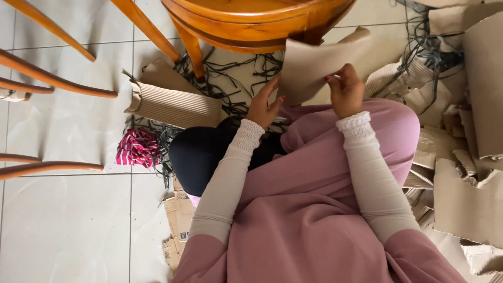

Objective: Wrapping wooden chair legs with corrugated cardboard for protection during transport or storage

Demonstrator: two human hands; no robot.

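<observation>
Holding: we see both hands on one brown cardboard sheet (319, 65), far from us and just past the knees.
Left hand: our left hand (264, 105) touches the left edge of the sheet, with the fingers spread and the thumb up; we cannot tell if it grips tight.
Right hand: our right hand (345, 91) is closed on the right bottom part of the sheet, with the fingers curled around it.
Where the sheet is: it is up in the air, tilted, in front of the wooden chair seat (251, 21) at the far side.
Clothes: we see a pink skirt (314, 209) over the lap and pale sleeves (225, 183) with lace cuffs.
Dark thing: a black round shape (201, 152) sits near the left knee; we cannot tell what it is.
Left side: a ribbed cardboard piece (175, 105) lies on the floor, and a pink striped cloth (137, 148) lies just near it.
Strips: thin dark strips (236, 78) lie in a tangle on the floor under the chair.
Right side: a big pile of torn cardboard pieces (466, 131) lies on the right.
Near left: flat printed cardboard (178, 220) pokes out from under the skirt.
Floor: we see pale tiles (68, 225), and wooden chair legs (52, 78) at the far left.
</observation>
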